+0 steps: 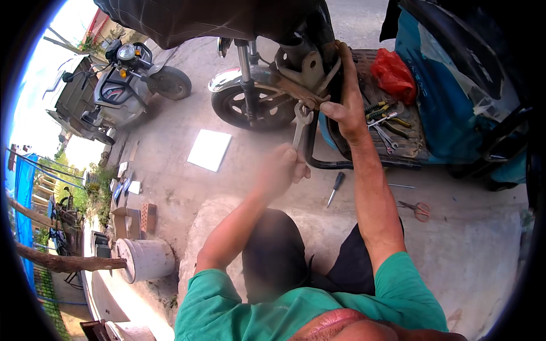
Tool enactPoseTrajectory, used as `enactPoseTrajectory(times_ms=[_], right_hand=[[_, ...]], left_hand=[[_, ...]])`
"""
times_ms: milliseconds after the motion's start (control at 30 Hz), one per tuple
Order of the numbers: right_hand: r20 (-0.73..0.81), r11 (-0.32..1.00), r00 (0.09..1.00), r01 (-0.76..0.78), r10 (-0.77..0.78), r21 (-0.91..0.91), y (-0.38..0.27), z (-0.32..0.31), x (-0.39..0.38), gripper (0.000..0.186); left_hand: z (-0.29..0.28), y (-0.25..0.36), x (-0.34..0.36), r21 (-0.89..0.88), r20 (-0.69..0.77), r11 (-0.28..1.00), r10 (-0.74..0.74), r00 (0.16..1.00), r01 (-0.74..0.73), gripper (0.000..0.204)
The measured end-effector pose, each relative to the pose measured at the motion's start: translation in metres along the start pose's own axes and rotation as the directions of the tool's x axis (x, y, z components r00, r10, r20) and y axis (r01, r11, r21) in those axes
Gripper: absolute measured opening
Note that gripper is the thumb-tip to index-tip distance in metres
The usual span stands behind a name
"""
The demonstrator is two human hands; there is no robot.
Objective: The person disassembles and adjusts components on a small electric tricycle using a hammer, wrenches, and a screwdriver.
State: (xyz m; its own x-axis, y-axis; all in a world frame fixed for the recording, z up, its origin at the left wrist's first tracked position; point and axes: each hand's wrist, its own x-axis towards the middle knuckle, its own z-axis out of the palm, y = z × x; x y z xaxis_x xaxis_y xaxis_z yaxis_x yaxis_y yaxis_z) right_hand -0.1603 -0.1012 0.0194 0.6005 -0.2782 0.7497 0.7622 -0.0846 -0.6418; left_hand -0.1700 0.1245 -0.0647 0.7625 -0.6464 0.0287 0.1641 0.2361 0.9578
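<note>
My left hand (281, 167), somewhat blurred, is closed round the shaft of a steel open-ended wrench (300, 128). The wrench stands nearly upright, its jaw at a bolt at the end of a rusty bracket (298, 91) on the front of a scooter-like vehicle. My right hand (348, 113) grips the edge of the dark front frame beside that bracket. Its thumb lies near the bolt; some fingertips are hidden behind the frame. Behind the bracket is the vehicle's front wheel (256, 108) with a chrome mudguard.
Pliers (395, 118), several wrenches (387, 139) and a red plastic bag (393, 77) lie on the footboard. A screwdriver (336, 189) and red-handled scissors (418, 210) are on the concrete, as is a white square panel (209, 150). Left stand a white bucket (153, 260) and a three-wheeler (116, 91).
</note>
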Motion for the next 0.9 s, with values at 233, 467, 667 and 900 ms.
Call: enactPoseTrajectory(times_ms=[233,467,667,900], right_hand=[[0.003,0.997,0.998,-0.067,0.067,0.035,-0.008,0.003,0.002,0.129],[0.004,0.999,1.000,-0.023,0.023,0.045,0.003,0.000,0.001,0.124],[0.000,1.000,1.000,0.013,-0.013,0.023,0.009,-0.004,-0.001,0.117],[-0.021,0.999,0.999,0.026,-0.025,0.045,0.010,-0.002,0.000,0.117]], left_hand=[[0.011,-0.005,0.022,-0.081,0.030,0.992,0.103,0.994,-0.100,0.043],[-0.005,-0.003,0.050,0.081,-0.040,0.985,0.153,0.987,-0.150,0.046],[-0.017,0.006,0.057,0.186,-0.051,0.959,0.226,0.973,-0.213,0.045],[-0.052,0.060,0.067,0.540,0.096,0.810,0.211,0.973,-0.229,0.031]])
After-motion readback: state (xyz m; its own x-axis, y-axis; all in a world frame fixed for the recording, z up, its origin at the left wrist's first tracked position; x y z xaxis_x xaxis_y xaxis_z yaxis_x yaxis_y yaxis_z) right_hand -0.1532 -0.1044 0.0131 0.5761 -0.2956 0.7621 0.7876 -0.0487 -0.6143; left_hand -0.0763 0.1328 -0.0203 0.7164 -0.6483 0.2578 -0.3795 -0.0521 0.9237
